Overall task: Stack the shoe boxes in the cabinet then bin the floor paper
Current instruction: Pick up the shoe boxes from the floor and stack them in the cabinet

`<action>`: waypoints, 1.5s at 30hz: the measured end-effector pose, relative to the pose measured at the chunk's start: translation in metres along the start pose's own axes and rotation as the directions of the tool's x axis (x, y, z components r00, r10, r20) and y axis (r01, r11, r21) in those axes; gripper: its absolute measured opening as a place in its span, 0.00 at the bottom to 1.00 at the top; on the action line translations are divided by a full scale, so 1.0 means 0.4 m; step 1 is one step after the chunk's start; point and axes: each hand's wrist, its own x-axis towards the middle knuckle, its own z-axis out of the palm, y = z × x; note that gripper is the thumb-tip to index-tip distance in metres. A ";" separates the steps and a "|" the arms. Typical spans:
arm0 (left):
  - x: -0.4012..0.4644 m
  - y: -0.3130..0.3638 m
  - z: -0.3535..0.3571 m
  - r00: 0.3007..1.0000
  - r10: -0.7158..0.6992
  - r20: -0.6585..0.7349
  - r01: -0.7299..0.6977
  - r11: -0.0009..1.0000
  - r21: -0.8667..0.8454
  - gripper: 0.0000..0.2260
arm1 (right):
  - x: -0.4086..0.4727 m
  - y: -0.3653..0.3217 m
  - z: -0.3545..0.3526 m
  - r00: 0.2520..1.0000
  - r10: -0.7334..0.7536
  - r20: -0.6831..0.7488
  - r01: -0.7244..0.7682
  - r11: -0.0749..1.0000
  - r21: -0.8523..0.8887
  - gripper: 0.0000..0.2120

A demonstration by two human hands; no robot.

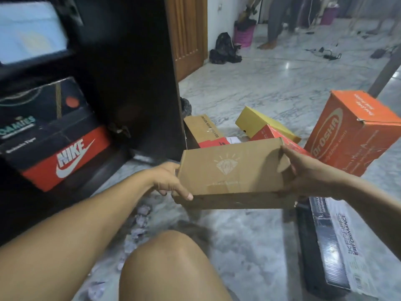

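- Marble floor (271, 88), pale grey with veins, shiny, runs from the foreground to the far end of the room.
- Crumpled paper (141, 224) lies scattered on the floor by the person's bare knee (171, 257).
- Left hand (171, 181) grips the left end of a brown box (234, 170), fingers (184, 193) curled over its near edge.
- Right hand (303, 170) clasps the right end, thumb on top; the box is held up off the floor, lid closed, between cabinet and box pile.
- Dark cabinet (134, 72) stands open at left; inside, a red Nike box (69, 157) sits at the bottom with black boxes (43, 118) stacked on it.
- Pale blue box (30, 31), blurred, sits on the shelf above.
- Behind the held box lie a yellow box (258, 122), a red box (269, 133) and another brown one (201, 129).
- Tall orange box (351, 131) stands on end at right.
- Black-and-grey box (329, 242) lies flat on the floor at lower right.
- Wooden door (186, 35) stands beside the cabinet.
- Farther back: a dark bag (225, 48), a pink basket (244, 33), cables (327, 53) and another person's legs (275, 20).
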 end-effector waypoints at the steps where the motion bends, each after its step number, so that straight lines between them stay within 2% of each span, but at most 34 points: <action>1: -0.023 0.002 -0.029 0.999 0.013 -0.031 -0.013 1.000 0.000 0.33 | 0.004 -0.024 -0.002 1.000 -0.028 -0.004 0.028 1.000 0.007 0.48; 6: -0.153 0.011 -0.187 0.973 0.082 -0.217 -0.088 0.996 -0.014 0.30 | 0.025 -0.188 -0.008 0.990 -0.139 -0.032 0.139 0.990 0.010 0.51; 9: -0.231 0.001 -0.282 0.922 0.115 -0.370 -0.138 0.990 -0.037 0.33 | 0.047 -0.300 -0.006 0.974 -0.214 -0.079 0.217 0.975 0.038 0.49; 12: -0.291 -0.019 -0.379 0.849 0.128 -0.513 -0.167 0.986 -0.030 0.31 | 0.078 -0.409 -0.012 0.952 -0.285 -0.109 0.295 0.951 0.093 0.42; 16: -0.373 -0.031 -0.495 0.741 0.110 -0.662 -0.174 0.984 -0.031 0.36 | 0.129 -0.553 -0.020 0.923 -0.354 -0.154 0.380 0.904 0.196 0.35; 22: -0.475 -0.039 -0.647 0.560 0.095 -0.823 -0.255 0.965 -0.063 0.33 | 0.177 -0.746 -0.040 0.867 -0.453 -0.208 0.494 0.833 0.247 0.31; 25: -0.518 -0.024 -0.727 0.490 0.130 -0.862 -0.316 0.948 -0.037 0.23 | 0.184 -0.829 -0.055 0.838 -0.491 -0.236 0.544 0.784 0.299 0.32; 29: -0.538 -0.012 -0.846 0.410 0.120 -0.904 -0.306 0.952 -0.012 0.28 | 0.212 -0.939 -0.046 0.786 -0.533 -0.312 0.614 0.731 0.298 0.33; 33: -0.521 -0.029 -0.963 0.358 0.027 -0.933 -0.351 0.930 -0.108 0.31 | 0.264 -1.039 -0.012 0.710 -0.549 -0.441 0.683 0.689 0.241 0.31; 38: -0.473 -0.050 -1.061 0.200 -0.031 -0.979 -0.406 0.907 -0.112 0.26 | 0.321 -1.148 0.044 0.657 -0.524 -0.542 0.708 0.677 0.203 0.26; 42: -0.409 -0.069 -1.100 0.034 -0.040 -0.999 -0.392 0.919 -0.050 0.20 | 0.365 -1.203 0.084 0.669 -0.476 -0.570 0.683 0.696 0.220 0.26; 45: -0.367 -0.076 -1.105 -0.022 -0.058 -0.998 -0.329 0.943 -0.047 0.19 | 0.391 -1.228 0.118 0.690 -0.451 -0.566 0.666 0.702 0.252 0.25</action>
